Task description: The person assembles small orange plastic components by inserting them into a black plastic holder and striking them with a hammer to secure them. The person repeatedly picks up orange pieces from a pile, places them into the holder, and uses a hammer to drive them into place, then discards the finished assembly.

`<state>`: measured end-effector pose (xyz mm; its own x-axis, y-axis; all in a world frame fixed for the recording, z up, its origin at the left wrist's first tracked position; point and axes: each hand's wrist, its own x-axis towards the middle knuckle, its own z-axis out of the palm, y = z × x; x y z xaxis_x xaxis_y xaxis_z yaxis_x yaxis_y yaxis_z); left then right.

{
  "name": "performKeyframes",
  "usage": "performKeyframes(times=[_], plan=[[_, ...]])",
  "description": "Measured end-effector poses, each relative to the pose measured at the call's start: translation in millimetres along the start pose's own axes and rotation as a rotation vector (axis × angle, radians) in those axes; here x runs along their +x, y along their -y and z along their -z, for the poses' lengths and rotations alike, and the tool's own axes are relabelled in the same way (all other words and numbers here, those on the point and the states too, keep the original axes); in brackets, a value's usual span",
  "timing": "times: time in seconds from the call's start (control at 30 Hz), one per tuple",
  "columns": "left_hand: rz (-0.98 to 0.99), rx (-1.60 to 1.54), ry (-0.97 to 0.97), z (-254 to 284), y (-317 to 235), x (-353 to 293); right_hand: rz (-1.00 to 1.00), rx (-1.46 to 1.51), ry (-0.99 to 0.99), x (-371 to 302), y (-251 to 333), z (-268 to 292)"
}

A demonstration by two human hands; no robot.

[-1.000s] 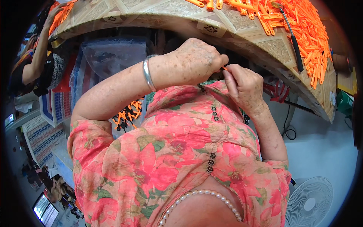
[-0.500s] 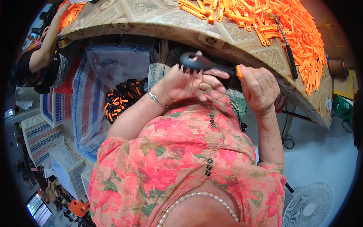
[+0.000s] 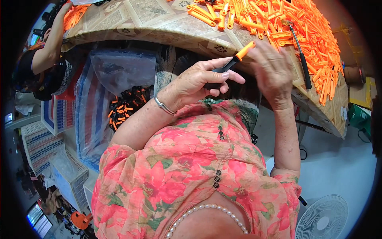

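Note:
My left hand point(image 3: 203, 79) is closed around the black handle of a hairbrush point(image 3: 225, 71), its index finger and thumb along the handle. An orange handle sleeve point(image 3: 245, 50) sits on the handle's end and points up toward the table edge. The brush head is hidden behind my palm and fingers. Just right of the sleeve, my right hand point(image 3: 273, 73) is blurred, fingers stretched out and apart, with nothing visible in it. A large heap of orange sleeves point(image 3: 302, 28) lies on the table beyond it.
A hammer point(image 3: 305, 65) with a black handle rests on the patterned table point(image 3: 159, 24) beside the heap. Left of my lap, a striped bag point(image 3: 93, 103) stands near a pile of black-and-orange pieces point(image 3: 129, 105). Another person's arm point(image 3: 53, 44) is at far left; a white fan point(image 3: 323, 221) stands lower right.
The brush has turned in my left hand, its sleeved end now pointing up and its head out of sight. My right hand has let go of the orange sleeve and moved up, fingers spread.

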<state>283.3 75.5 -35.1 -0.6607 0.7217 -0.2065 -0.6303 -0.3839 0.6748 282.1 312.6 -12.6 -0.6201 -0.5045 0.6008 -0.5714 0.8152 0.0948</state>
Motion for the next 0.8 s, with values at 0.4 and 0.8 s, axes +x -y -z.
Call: performKeyframes(times=[0.4, 0.8], plan=[[-0.023, 0.026, -0.231, -16, 7, 7, -0.487, -0.28, 0.043, -37, -94, 13], [-0.054, 0.006, -0.368, -35, 11, 4, -0.495, 0.377, 0.042, -28, -34, 28]])
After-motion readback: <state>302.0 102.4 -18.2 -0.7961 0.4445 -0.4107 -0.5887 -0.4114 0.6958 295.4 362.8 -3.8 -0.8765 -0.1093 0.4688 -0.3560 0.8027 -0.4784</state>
